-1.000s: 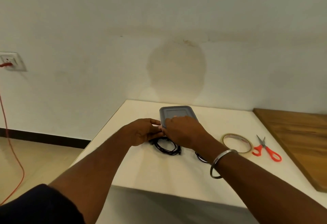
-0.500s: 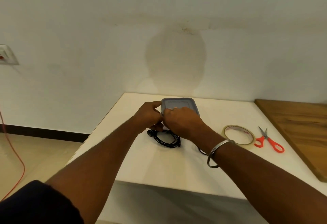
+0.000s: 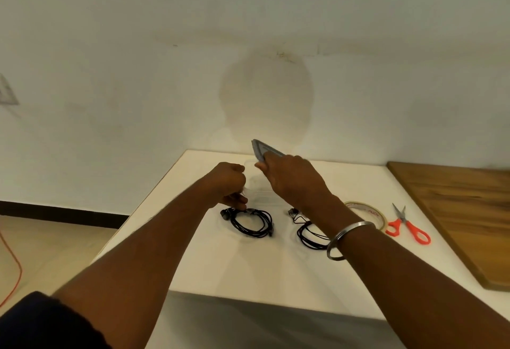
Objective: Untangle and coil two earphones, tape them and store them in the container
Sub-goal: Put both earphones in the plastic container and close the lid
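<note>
Earphones (image 3: 252, 223) lay coiled beside the container (image 3: 259, 191), left hand (image 3: 226, 183) gripping it steady, right hand (image 3: 292, 180) pinching its lid (image 3: 260, 151) open, probably for storing.

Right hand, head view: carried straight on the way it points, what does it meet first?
Likely nothing nearby: the right hand, gripping the raised grey lid, points away and slightly left, past the table's far edge to the wall. Depth is unclear.
</note>
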